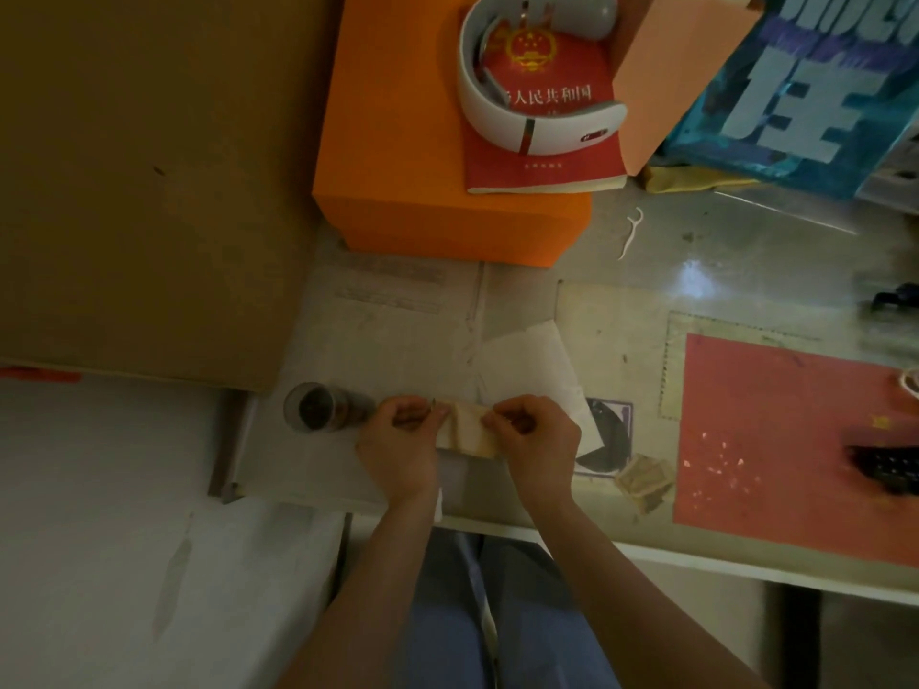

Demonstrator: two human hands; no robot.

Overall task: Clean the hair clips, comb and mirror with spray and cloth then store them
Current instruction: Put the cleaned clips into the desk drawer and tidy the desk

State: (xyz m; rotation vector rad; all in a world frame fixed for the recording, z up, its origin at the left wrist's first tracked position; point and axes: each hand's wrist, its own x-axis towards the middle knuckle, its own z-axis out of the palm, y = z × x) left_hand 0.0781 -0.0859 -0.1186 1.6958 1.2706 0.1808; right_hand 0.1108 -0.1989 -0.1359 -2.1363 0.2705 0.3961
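Both my hands hold a folded, brown-stained cloth (465, 432) just above the near edge of the table (621, 271). My left hand (400, 442) pinches its left end and my right hand (534, 437) pinches its right end. Another crumpled stained cloth (644, 479) lies on the table to the right. A dark comb-like object (885, 464) is blurred at the right edge, on a red sheet (776, 440). I cannot make out any hair clips, mirror or spray bottle.
A small clear cup (318, 407) with dark contents stands left of my left hand. White tissue (537, 370) lies behind the cloth. An orange box (422, 156) at the back carries a red book (542, 116) and a white neck device (527, 111). A cardboard box (139, 181) fills the left.
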